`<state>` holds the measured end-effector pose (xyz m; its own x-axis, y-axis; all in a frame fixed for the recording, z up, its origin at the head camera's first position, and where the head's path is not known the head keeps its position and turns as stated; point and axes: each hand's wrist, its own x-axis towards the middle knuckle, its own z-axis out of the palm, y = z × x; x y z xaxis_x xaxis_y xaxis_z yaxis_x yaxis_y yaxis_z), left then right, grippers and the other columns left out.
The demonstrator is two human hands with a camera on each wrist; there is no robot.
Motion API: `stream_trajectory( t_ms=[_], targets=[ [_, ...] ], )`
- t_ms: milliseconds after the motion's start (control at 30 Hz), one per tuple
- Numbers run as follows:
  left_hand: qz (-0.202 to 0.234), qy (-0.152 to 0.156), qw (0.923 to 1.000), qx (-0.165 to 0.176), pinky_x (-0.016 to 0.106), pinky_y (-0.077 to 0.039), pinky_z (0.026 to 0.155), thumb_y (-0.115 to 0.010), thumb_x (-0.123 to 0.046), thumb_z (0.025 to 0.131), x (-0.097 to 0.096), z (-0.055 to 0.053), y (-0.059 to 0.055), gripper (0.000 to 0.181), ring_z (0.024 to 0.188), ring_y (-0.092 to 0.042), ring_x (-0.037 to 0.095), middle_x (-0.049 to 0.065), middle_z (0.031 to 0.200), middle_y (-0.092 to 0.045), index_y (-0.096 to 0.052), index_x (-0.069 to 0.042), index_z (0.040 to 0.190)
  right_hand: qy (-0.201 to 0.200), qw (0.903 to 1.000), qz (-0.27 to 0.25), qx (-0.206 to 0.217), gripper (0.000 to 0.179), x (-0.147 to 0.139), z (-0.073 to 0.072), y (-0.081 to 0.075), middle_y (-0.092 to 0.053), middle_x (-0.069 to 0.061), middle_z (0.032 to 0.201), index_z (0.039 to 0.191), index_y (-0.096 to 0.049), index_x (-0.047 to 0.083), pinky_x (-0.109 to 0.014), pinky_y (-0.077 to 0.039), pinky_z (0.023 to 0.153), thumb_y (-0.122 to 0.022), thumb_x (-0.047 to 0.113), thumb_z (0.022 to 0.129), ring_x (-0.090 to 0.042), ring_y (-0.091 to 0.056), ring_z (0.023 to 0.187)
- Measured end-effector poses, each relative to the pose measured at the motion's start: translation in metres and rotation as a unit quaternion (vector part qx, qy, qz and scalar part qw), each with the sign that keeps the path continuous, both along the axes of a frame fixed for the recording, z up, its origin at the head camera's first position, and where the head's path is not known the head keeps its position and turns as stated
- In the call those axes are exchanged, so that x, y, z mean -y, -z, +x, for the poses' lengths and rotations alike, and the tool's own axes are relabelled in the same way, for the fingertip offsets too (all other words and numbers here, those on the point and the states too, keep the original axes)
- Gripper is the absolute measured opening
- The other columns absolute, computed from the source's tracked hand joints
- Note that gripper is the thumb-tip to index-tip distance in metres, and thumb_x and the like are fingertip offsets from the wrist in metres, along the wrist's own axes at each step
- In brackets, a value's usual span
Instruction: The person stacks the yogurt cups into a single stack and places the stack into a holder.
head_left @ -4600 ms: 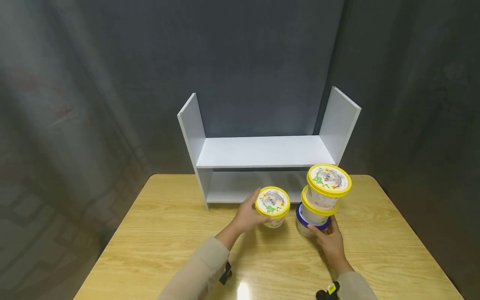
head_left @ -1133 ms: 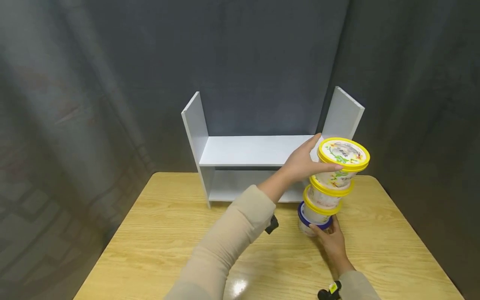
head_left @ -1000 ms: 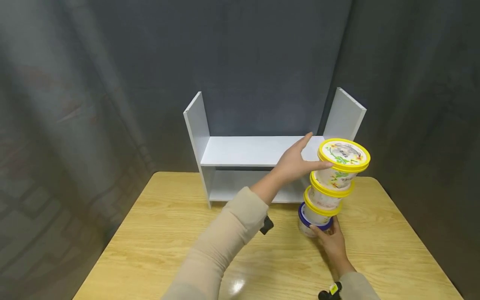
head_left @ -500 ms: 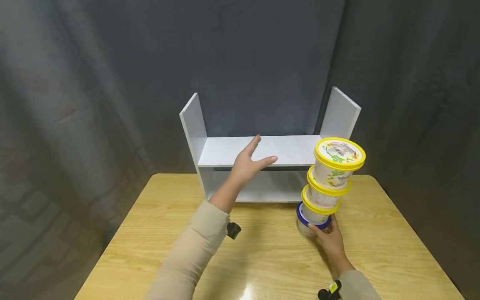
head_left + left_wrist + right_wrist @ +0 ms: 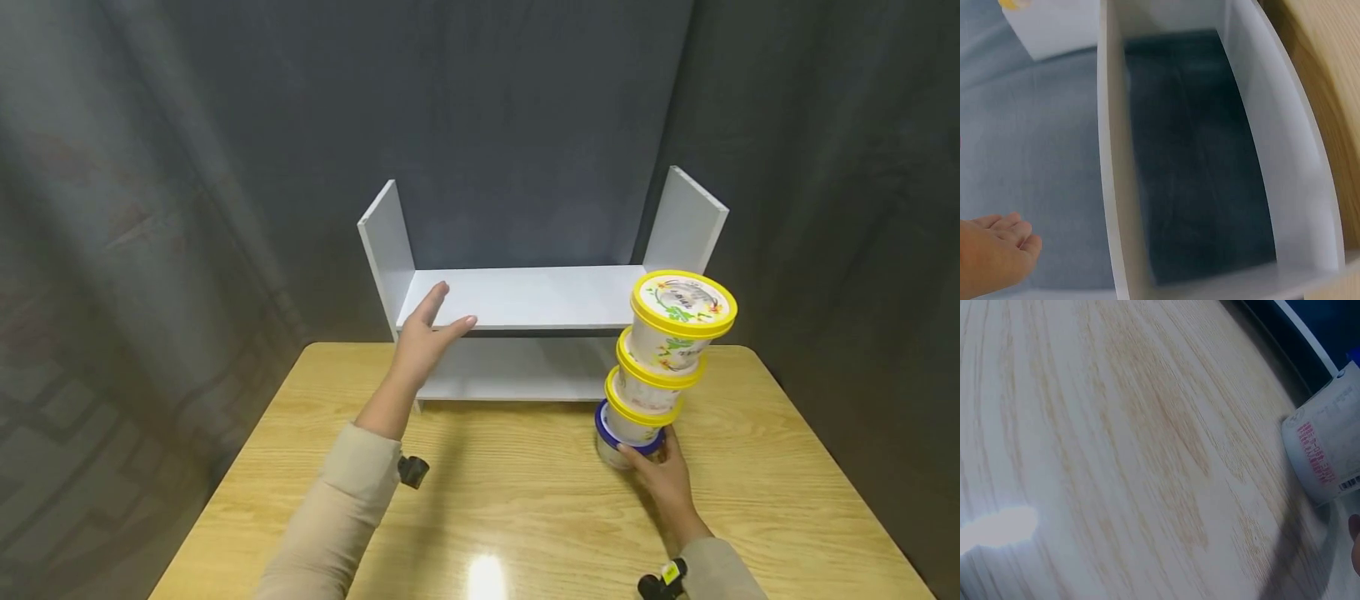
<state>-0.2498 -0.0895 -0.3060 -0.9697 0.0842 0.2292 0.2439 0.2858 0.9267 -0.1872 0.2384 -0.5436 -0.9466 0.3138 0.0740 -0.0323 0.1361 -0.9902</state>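
Note:
On the right of the table, round tubs are stacked in a leaning tower. At its base is a blue-rimmed tub (image 5: 611, 450); the yellow-lidded tubs above it end in a top tub (image 5: 682, 304) with a flower print. My right hand (image 5: 663, 479) grips the blue-rimmed tub, thumb in front and fingers behind. In the right wrist view that tub's white side (image 5: 1325, 437) with red print stands on the wood, beside a fingertip. My left hand (image 5: 423, 342) is in the air in front of the shelf's left part, thumb and fingers spread, holding nothing.
A white two-tier shelf (image 5: 525, 300) with tall side panels stands at the back of the wooden table (image 5: 510, 483). The tub tower overlaps its right end in the head view. Dark grey curtains (image 5: 525, 125) hang behind and at both sides.
Earlier my left hand brought a yellow-lidded tub from the table onto the top of the tower. It has since let go and moved left, away from it. My right hand stays on the bottom tub.

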Motion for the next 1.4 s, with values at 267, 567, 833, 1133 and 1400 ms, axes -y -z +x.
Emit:
stream_trajectory(
  t_ms=[267, 567, 833, 1133, 1400],
  targets=[
    [0.042, -0.053, 0.9977, 0.010, 0.025, -0.022, 0.100, -0.064, -0.032, 0.076, 0.038, 0.001, 0.002, 0.072, 0.125, -0.022, 0.010, -0.002, 0.138, -0.027, -0.028, -0.014, 0.135, 0.002, 0.9990, 0.008, 0.044, 0.093, -0.002, 0.001, -0.004, -0.015, -0.015, 0.141, 0.138, -0.006, 0.032, -0.051, -0.016, 0.099, -0.070, 0.030, 0.071, -0.036, -0.015, 0.125],
    [0.066, -0.107, 0.9919, -0.019, 0.022, -0.027, 0.097, -0.063, -0.021, 0.079, 0.062, 0.000, 0.006, 0.065, 0.122, -0.029, 0.011, 0.001, 0.136, -0.031, -0.030, -0.011, 0.134, 0.004, 0.9993, -0.004, 0.038, 0.093, 0.007, 0.011, -0.027, -0.017, -0.020, 0.139, 0.140, -0.006, 0.020, -0.051, -0.019, 0.098, -0.070, 0.020, 0.073, -0.039, -0.017, 0.123],
    [0.107, -0.158, 0.9806, -0.045, 0.023, -0.030, 0.096, -0.063, -0.014, 0.079, 0.073, -0.011, 0.012, 0.059, 0.119, -0.035, 0.013, 0.003, 0.132, -0.038, -0.036, -0.010, 0.132, -0.003, 0.9998, -0.002, 0.020, 0.093, 0.006, 0.010, -0.024, -0.022, -0.020, 0.136, 0.140, -0.007, 0.024, -0.048, -0.019, 0.098, -0.070, 0.017, 0.072, -0.037, -0.021, 0.122],
    [0.144, -0.176, 0.9736, -0.017, 0.025, -0.036, 0.092, -0.061, -0.010, 0.080, 0.068, -0.038, 0.017, 0.051, 0.114, -0.042, 0.015, 0.006, 0.127, -0.044, -0.043, -0.011, 0.128, 0.002, 0.9999, 0.000, 0.017, 0.092, 0.010, 0.009, -0.026, -0.025, -0.019, 0.136, 0.140, -0.009, 0.020, -0.046, -0.017, 0.100, -0.070, 0.012, 0.071, -0.033, -0.021, 0.123],
    [0.142, -0.209, 0.9674, -0.025, 0.023, -0.039, 0.088, -0.061, -0.009, 0.080, 0.063, -0.050, 0.021, 0.046, 0.109, -0.047, 0.015, 0.008, 0.122, -0.048, -0.047, -0.010, 0.124, -0.010, 0.9996, 0.005, 0.028, 0.091, 0.000, 0.001, -0.002, -0.022, -0.017, 0.138, 0.137, -0.010, 0.036, -0.051, -0.017, 0.098, -0.072, 0.024, 0.070, -0.035, -0.019, 0.123]
  ],
)
